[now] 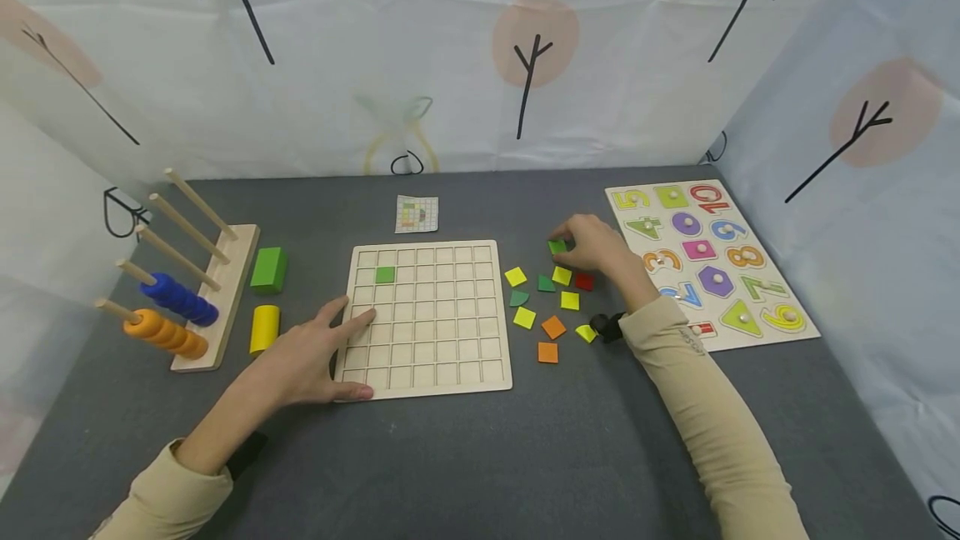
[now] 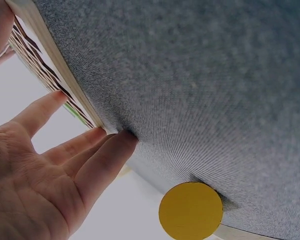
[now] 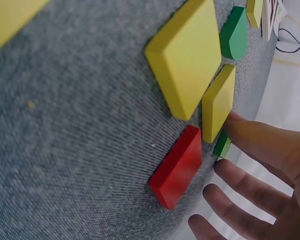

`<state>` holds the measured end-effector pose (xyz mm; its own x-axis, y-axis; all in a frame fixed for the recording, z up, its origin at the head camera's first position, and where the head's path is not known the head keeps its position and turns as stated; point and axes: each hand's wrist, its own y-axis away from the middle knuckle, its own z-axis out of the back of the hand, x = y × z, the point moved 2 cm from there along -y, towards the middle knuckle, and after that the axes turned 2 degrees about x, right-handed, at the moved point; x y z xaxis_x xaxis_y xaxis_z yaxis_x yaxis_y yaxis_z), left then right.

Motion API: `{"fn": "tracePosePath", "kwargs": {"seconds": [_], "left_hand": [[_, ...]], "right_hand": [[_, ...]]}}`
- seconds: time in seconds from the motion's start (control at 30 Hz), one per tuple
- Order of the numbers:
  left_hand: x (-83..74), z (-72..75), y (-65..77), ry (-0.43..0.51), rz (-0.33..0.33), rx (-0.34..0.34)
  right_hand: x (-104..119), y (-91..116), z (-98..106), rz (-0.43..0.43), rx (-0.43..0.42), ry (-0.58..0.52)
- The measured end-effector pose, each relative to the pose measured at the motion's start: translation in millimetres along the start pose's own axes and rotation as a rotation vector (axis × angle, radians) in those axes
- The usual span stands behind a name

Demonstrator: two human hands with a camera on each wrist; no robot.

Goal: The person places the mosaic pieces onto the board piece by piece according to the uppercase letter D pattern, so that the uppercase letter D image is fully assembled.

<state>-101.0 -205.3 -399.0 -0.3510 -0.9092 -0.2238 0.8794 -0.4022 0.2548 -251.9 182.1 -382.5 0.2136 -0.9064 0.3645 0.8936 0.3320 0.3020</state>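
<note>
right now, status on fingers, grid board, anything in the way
Left fingers spread at grid board. Right fingers pinching green tile. One green square on board. Loose yellow tile between right fingers and board.

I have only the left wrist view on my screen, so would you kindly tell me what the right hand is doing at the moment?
Observer: The head view shows the right hand pinching a small green tile between thumb and fingers.

Operator: Thank you, that is helpful. I see just the edge of the board; would you tell me what lies beyond its far side?

Observer: In the head view, a small card printed with a coloured grid lies there, a little apart from the board.
</note>
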Motion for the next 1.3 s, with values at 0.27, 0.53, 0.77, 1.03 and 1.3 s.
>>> {"fn": "tracePosePath", "kwargs": {"seconds": [0.27, 0.53, 0.77, 1.03, 1.3], "left_hand": [[-0.8, -0.2, -0.2, 0.000, 0.003, -0.005], [-0.9, -0.4, -0.5, -0.008, 0.000, -0.014], [-1.5, -0.2, -0.3, -0.006, -0.001, -0.016], [-1.8, 0.4, -0.1, -0.002, -0.005, -0.013], [-2.0, 0.8, -0.4, -0.003, 0.001, -0.001]], "right_hand": [[1, -1, -2, -0.009, -0.004, 0.008], [2, -1, -1, 0.002, -0.002, 0.021], [4, 0, -3, 0.002, -0.010, 0.039], [9, 0, -2, 0.010, -0.033, 0.048], [22, 0, -2, 0.035, -0.070, 0.046]]}}
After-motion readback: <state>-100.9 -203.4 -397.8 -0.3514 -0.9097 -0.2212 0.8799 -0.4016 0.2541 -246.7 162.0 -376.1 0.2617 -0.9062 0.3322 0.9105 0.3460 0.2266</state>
